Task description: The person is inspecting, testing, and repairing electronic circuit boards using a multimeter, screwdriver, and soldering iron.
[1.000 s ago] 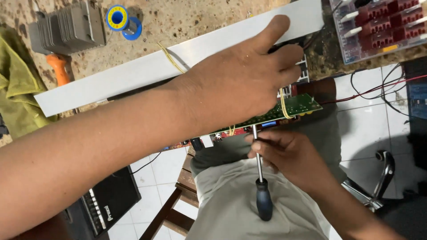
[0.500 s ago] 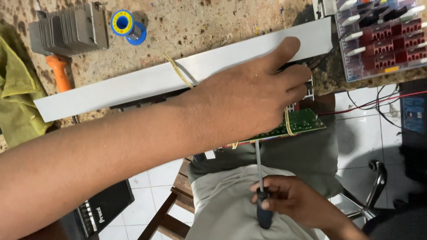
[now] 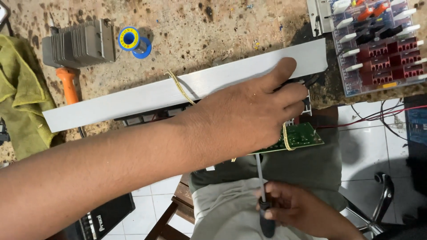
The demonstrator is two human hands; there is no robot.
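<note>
**Board Held Down, Screwdriver Beneath**

The left hand (image 3: 249, 120) presses flat over the green printed circuit board (image 3: 302, 135), just below the long white metal bar (image 3: 178, 91). Beneath it, the right hand (image 3: 298, 209) closes around the black-handled screwdriver (image 3: 262, 195), shaft pointing up at the board's edge.

An electronics repair workshop: a stained, speckled bench (image 3: 200, 31) carries a finned heatsink (image 3: 78, 43), a solder spool (image 3: 132, 41) and a component board (image 3: 378, 44) far right. A green circuit board (image 3: 300, 137) and loose wires (image 3: 378, 120) overhang the tiled floor (image 3: 373, 151).
</note>
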